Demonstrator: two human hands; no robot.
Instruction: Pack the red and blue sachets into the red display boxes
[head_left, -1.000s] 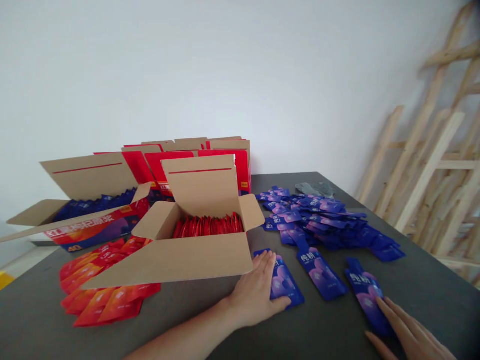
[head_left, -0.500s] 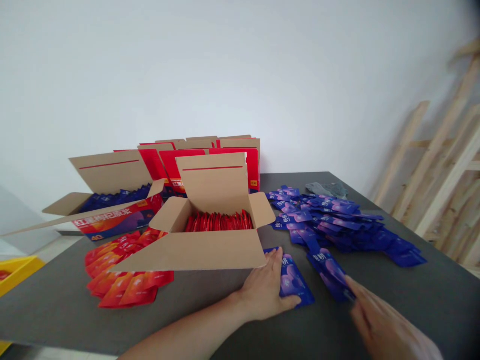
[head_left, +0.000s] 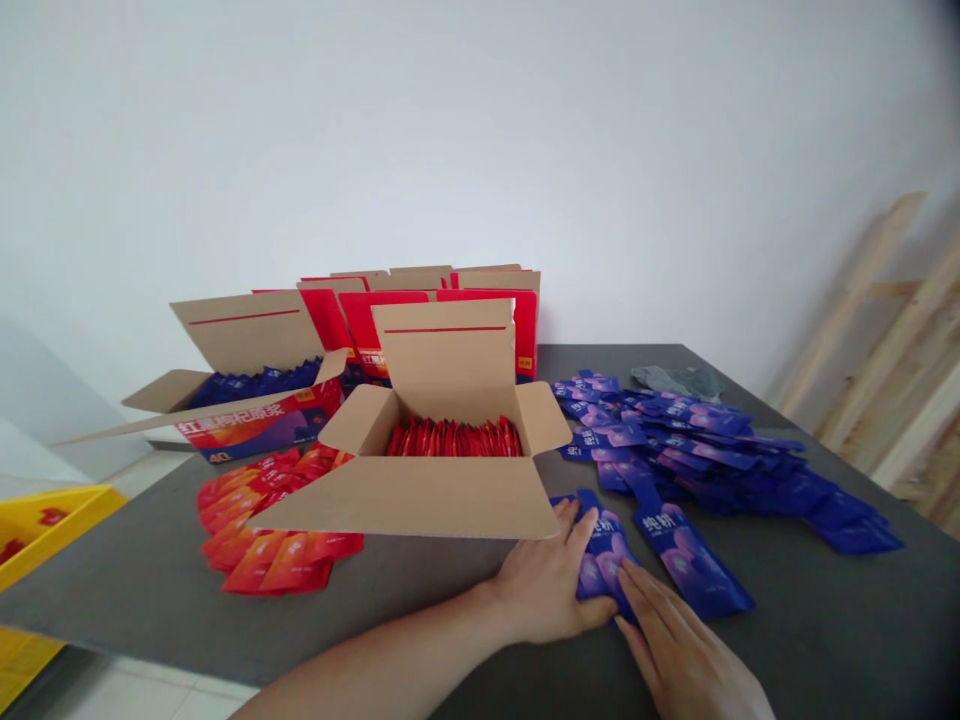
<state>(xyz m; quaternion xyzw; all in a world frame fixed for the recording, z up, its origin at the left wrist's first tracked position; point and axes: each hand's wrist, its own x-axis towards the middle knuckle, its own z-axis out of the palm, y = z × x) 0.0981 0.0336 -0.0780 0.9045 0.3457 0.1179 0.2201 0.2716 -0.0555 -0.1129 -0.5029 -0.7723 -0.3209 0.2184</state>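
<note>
My left hand lies over the left side of a blue spouted pouch with purple fruit printed on it, fingers stretched and thumb spread along its lower end. Another pouch appears to lie partly beneath it. At the lower right corner of this pouch, the fingers of my right hand are close together on its edge; the thumb is partly hidden. Just to the right lies a separate blue pouch, apart from both hands. An open carton holding a row of red pouches stands beyond my left hand.
A heap of blue pouches spreads across the table's right side. Red-orange pouches lie left of the carton. Behind are a carton of blue pouches and several red cartons. A yellow bin stands at left, wooden frames at right.
My right hand has moved left, bringing a blue pouch against my left hand, overlapping the one there. The pouch at right now shows uncovered. The view has shifted slightly.
</note>
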